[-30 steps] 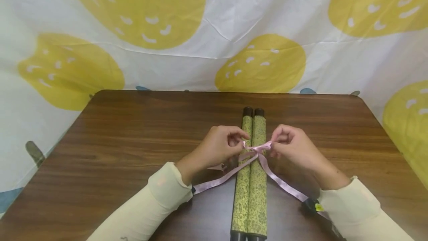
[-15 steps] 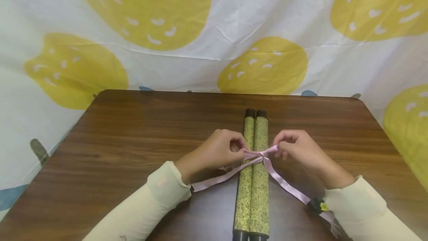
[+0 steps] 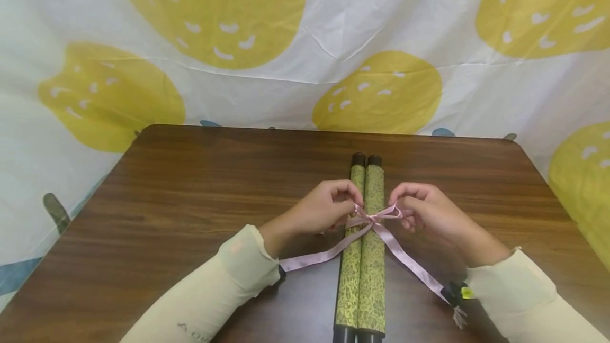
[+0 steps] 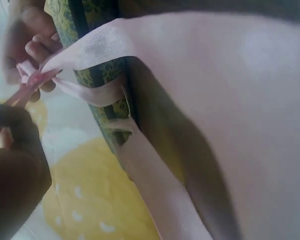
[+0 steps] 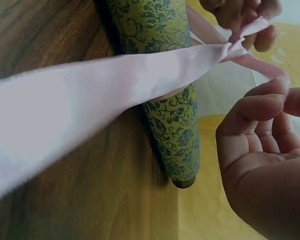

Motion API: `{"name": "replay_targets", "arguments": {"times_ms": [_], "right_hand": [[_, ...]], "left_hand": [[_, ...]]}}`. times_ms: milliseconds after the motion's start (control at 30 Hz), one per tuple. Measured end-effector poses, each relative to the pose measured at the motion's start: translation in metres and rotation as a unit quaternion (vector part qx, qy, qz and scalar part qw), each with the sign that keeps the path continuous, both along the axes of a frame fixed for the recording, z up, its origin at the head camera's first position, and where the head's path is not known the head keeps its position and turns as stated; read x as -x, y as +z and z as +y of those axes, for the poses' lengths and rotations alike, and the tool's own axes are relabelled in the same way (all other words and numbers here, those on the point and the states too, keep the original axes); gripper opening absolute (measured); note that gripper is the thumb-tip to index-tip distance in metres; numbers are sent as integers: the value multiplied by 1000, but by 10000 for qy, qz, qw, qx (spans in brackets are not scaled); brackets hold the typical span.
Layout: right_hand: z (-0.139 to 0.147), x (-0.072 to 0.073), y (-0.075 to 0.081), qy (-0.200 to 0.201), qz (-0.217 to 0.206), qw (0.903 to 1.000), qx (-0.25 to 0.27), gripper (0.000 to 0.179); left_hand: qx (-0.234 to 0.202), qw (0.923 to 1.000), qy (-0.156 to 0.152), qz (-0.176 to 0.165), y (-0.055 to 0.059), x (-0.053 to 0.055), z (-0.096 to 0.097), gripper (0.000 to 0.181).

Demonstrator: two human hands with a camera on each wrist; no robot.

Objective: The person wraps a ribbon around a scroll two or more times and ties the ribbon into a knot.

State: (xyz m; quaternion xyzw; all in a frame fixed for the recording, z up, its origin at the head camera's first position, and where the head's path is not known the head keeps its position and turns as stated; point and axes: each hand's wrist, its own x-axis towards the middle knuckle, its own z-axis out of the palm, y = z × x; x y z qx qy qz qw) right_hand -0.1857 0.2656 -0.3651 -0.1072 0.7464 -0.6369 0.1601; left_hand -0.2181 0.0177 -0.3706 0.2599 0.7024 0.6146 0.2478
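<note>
Two rolled scrolls (image 3: 371,279) in gold-green patterned cloth with black end knobs lie side by side on the table. A pink ribbon (image 3: 410,264) passes around them and meets in a bow-like knot above them. My left hand (image 3: 326,208) pinches the loop on the knot's left side between thumb and fingertips. On the other side, my right hand (image 3: 431,216) pinches the right loop, whose ribbon (image 5: 260,65) shows at the fingertips in the right wrist view. Two long tails run down towards the wrists; the left wrist view shows one broad ribbon (image 4: 195,50) close to the camera.
The brown wood-grain table (image 3: 214,184) extends on both sides of the scrolls. Behind it hangs a white cloth (image 3: 267,94) with large yellow fruit shapes. Dark wrist bands (image 3: 450,294) sit near both cuffs, and the right ribbon tail with its frayed end lies by one.
Both hands keep their pinch on the loops. The right loop now shows a wider opening, and the left hand has come slightly closer to the knot. The view has shifted a little.
</note>
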Motion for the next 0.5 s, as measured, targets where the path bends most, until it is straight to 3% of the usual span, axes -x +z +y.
{"name": "replay_targets", "arguments": {"times_ms": [100, 267, 367, 500], "right_hand": [[3, 0, 3, -24, -76, 9994, -342, 16], [10, 2, 9, 177, 217, 9914, -1282, 12], [15, 1, 13, 384, 516, 9781, -1978, 20], [19, 0, 14, 508, 832, 9621, -2546, 16]], "left_hand": [[220, 9993, -302, 6, 3, 2, -3, 17], [1142, 9900, -427, 703, 6, 5, -10, 20], [1810, 9745, -345, 1278, 6, 5, -13, 18], [2514, 9448, -161, 2096, 7, 5, -15, 14]]}}
